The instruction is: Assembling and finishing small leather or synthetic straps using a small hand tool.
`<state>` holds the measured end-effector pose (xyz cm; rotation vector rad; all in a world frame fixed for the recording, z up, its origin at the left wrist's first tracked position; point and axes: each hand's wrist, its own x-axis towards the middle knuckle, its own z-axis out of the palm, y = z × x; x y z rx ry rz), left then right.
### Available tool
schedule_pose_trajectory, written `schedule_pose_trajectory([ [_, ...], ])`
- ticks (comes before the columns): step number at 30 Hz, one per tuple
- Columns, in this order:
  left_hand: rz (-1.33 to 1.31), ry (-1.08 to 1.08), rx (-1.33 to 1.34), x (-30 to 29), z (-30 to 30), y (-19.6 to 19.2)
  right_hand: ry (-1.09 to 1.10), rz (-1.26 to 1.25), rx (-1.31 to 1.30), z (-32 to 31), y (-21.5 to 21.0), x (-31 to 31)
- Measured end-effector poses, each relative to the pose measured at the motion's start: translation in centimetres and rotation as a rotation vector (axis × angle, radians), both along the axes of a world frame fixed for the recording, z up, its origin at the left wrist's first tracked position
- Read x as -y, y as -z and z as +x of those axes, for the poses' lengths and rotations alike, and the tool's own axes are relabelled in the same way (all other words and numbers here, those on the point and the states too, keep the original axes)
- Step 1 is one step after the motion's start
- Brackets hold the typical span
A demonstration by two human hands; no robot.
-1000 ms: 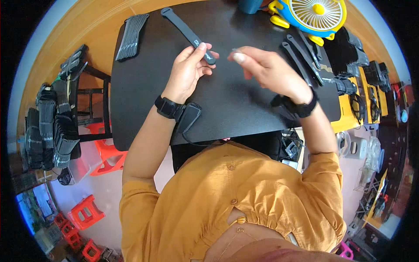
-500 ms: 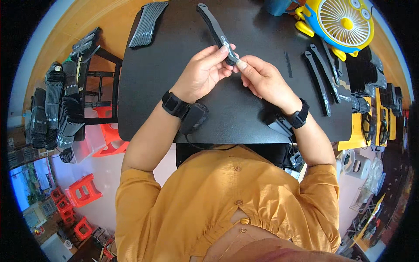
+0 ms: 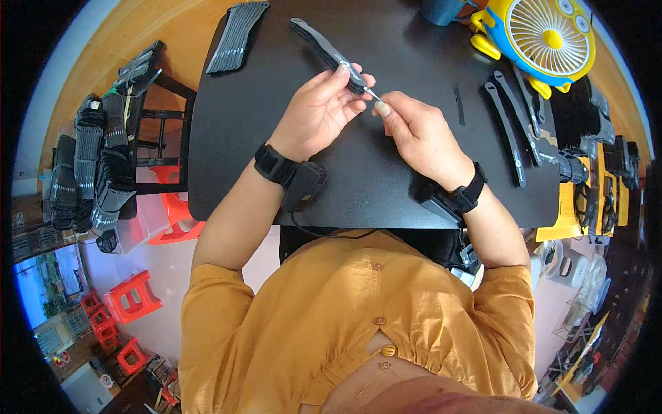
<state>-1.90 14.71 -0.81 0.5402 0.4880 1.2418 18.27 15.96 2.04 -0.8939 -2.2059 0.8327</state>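
The strap (image 3: 329,52) lies slanting toward the surface's (image 3: 386,179) far edge, its near end pinched in the left hand (image 3: 317,114). The right hand (image 3: 417,134) grips a small metal piece (image 3: 373,94) at that end, steadied for fitting. More straps (image 3: 514,121) wait rightward.

My right hand (image 3: 420,138), which a second ago hovers apart over the table, is now drawn in beside my left hand (image 3: 317,114), its thumb and forefinger pinching the small pale tip at the near end of the black strap (image 3: 331,52).
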Motion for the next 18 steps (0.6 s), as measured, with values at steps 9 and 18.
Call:
schedule_pose_trajectory([
  [9, -0.008, 0.009, -0.026, 0.00, 0.15, -0.11, 0.003, -0.086, -0.033, -0.17, -0.17, 0.22],
  [18, 0.061, -0.020, -0.086, 0.26, 0.54, -0.27, -0.014, -0.283, -0.055, -0.12, -0.71, 0.26],
])
